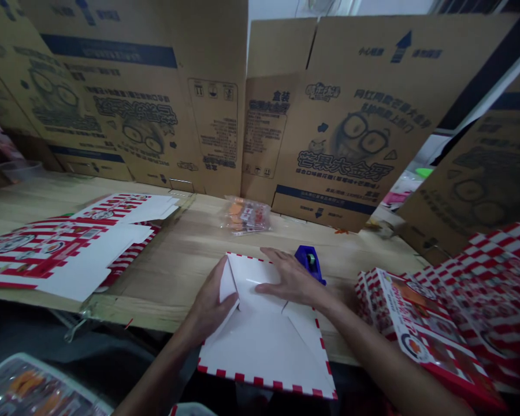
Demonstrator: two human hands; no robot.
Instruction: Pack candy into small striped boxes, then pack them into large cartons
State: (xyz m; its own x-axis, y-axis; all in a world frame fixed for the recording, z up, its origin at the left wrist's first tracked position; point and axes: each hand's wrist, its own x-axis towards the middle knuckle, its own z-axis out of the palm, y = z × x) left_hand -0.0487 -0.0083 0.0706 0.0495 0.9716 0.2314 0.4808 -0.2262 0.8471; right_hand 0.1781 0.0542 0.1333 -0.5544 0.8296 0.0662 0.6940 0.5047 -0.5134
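A flat white carton blank (266, 346) with a red-and-white dashed border lies folded at the table edge, white side up. My left hand (210, 300) grips a raised flap of it. My right hand (288, 280) rests flat on the carton's upper panel, fingers spread, just in front of a blue tape dispenser (309, 263). Beyond them lies a clear plastic bag of orange-and-red packets (246, 215). Several red-and-white striped flat blanks (69, 245) are piled at the left.
A light wooden table (199, 248) carries everything. Large printed cardboard sheets (351, 133) stand along its back. A tall stack of red-and-white checkered boxes (433, 329) rises at the right. A tray of packaged orange food (26, 387) sits at the lower left.
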